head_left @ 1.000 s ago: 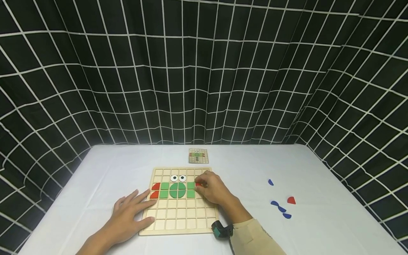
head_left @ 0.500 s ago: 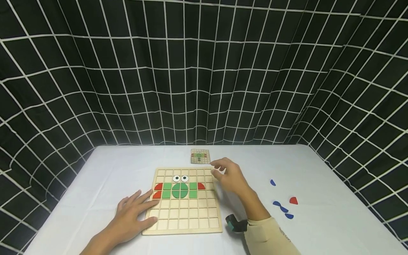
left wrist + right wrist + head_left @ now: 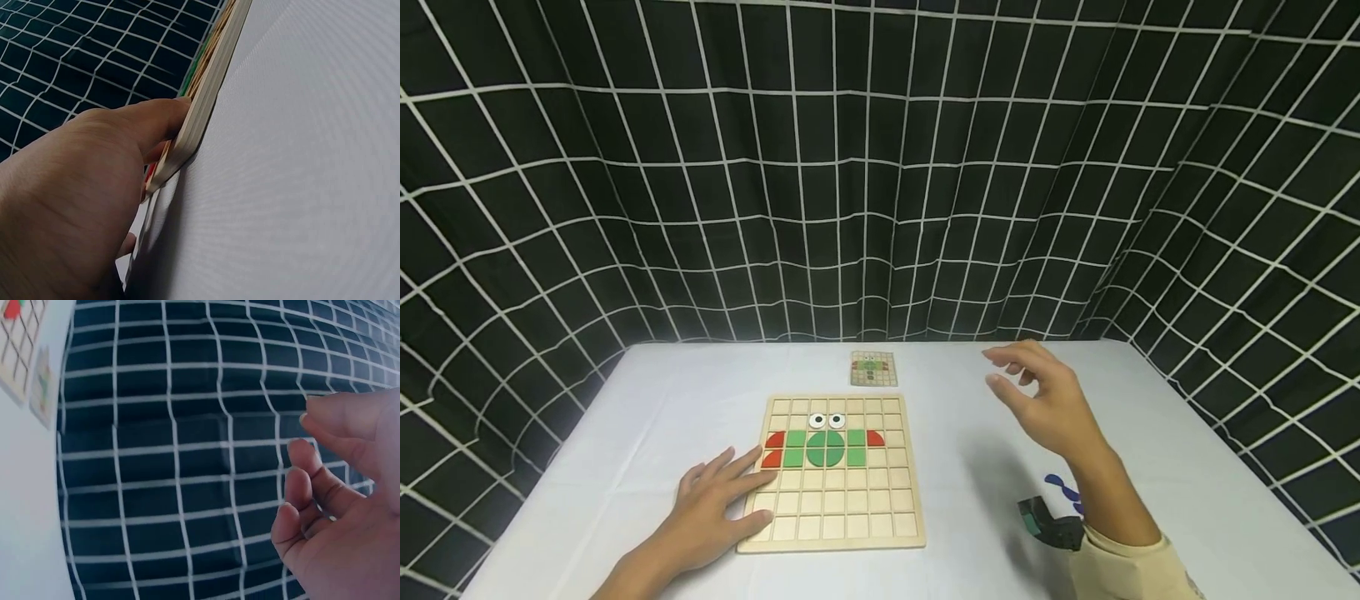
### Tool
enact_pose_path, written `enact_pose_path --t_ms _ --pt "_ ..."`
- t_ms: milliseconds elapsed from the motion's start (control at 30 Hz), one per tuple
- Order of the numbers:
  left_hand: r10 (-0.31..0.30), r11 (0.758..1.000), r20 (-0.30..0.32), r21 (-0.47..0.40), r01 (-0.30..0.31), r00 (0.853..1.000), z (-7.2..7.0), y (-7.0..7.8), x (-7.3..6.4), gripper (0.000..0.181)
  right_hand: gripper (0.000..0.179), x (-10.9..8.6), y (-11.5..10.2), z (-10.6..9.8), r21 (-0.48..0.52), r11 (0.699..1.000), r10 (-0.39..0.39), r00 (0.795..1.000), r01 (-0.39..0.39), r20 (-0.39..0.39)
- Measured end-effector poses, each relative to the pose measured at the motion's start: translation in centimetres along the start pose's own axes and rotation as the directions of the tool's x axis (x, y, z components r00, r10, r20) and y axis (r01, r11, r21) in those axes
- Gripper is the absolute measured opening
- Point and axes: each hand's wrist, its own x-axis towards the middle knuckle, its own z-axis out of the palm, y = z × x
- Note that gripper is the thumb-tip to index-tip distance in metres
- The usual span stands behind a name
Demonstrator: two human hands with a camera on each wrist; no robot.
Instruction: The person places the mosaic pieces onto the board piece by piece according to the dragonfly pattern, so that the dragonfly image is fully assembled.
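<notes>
A wooden grid board [image 3: 850, 529] lies on the white table, bearing flat pieces: round eyes [image 3: 817, 421], green squares [image 3: 856, 457], a green disc in quarters, and red quarter-circles [image 3: 875, 438] at both sides. My left hand [image 3: 707, 512] rests with spread fingers on the board's left edge; in the left wrist view its thumb lies along the wooden rim [image 3: 203, 103]. Raised over the table right of the board, my right hand [image 3: 1051, 408] holds nothing, its fingers loosely bent and thumb apart from them. Bare fingertips [image 3: 300, 450] show in the right wrist view.
Behind the board lies a small pattern card [image 3: 874, 368] with a similar figure. Blue half-round pieces [image 3: 1070, 493] lie at the right, partly covered by my right forearm. A black wrist device [image 3: 1051, 527] sits at my right sleeve. Dark grid-lined cloth [image 3: 880, 208] surrounds the table.
My right hand has let go of a red quarter-circle on the board and moved up and right, now covering the loose red piece and a blue one. My left hand stays at the board.
</notes>
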Motion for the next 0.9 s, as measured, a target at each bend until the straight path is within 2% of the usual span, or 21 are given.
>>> enact_pose_path --t_ms 100,300,400,533,633,833,900 --pt "-0.007 1.000 0.006 -0.009 0.008 1.000 0.0 0.0 0.0 0.050 0.033 -0.7 0.9 -1.7 0.001 1.000 0.017 1.000 -0.017 -0.021" --pt "0.000 1.000 0.005 -0.010 0.000 1.000 0.0 0.1 -0.1 0.050 0.036 -2.6 4.0 -4.7 -0.006 0.994 0.111 0.993 -0.112 -0.044" --pt "-0.004 1.000 0.011 0.000 0.004 1.000 -0.1 0.1 0.0 0.050 0.035 -3.8 5.7 -6.0 -0.076 0.982 0.172 0.985 -0.174 -0.029" --pt "-0.007 1.000 0.013 0.005 0.006 1.000 -0.3 0.2 0.1 0.050 0.034 -5.6 8.0 -7.1 -0.162 0.951 0.269 0.963 -0.263 0.015" --pt "-0.009 1.000 0.013 0.004 0.009 1.000 -0.3 0.2 0.1 0.051 0.034 -6.9 9.7 -7.4 -0.178 0.932 0.331 0.942 -0.316 0.061" --pt "-0.018 1.000 0.021 -0.004 0.018 1.000 -0.1 0.1 0.0 0.052 0.036 -9.0 12.6 -7.6 -0.177 0.919 0.378 0.914 -0.353 0.143" --pt "-0.015 1.000 0.019 -0.005 0.015 1.000 -0.1 0.1 -0.1 0.051 0.037 -9.7 13.4 -7.6 -0.177 0.910 0.405 0.897 -0.376 0.178"
